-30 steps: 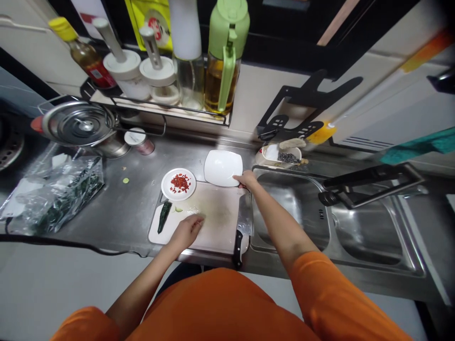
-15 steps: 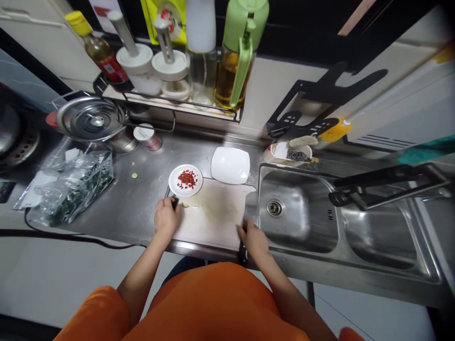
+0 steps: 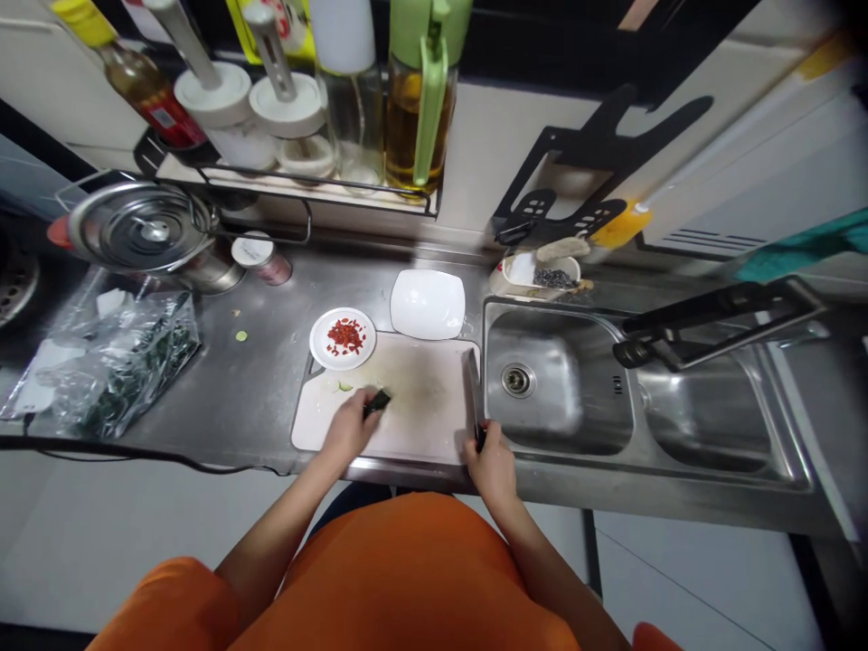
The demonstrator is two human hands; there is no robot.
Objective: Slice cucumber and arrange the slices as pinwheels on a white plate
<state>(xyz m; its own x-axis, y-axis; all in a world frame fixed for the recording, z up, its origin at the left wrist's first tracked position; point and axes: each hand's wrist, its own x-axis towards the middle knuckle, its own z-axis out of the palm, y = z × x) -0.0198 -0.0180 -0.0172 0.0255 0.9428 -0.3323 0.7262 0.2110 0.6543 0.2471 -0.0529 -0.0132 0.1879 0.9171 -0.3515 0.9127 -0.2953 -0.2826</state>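
My left hand [image 3: 351,425] is closed round a short dark green piece of cucumber [image 3: 378,401], over the left half of the white cutting board [image 3: 420,438]. Pale green scraps [image 3: 345,386] lie on the board just beyond those fingers. My right hand [image 3: 494,459] grips the black handle of a kitchen knife [image 3: 473,384] at the board's right edge. Its blade points away from me and is seen nearly edge-on. A round white plate with chopped red pepper [image 3: 346,337] overlaps the board's far left corner. Behind the board sits a white square dish [image 3: 428,306].
A double steel sink [image 3: 562,434] with a black faucet [image 3: 692,316] lies on the right. On the left are a bag of greens [image 3: 136,362], a lidded steel pot [image 3: 155,235] and a small jar [image 3: 262,259]. A seasoning rack [image 3: 298,185] overhangs the back.
My left hand has moved right from the board's left edge, bringing the cucumber piece over the board. The knife has turned from flat-looking to nearly edge-on. The camera view has shifted slightly.
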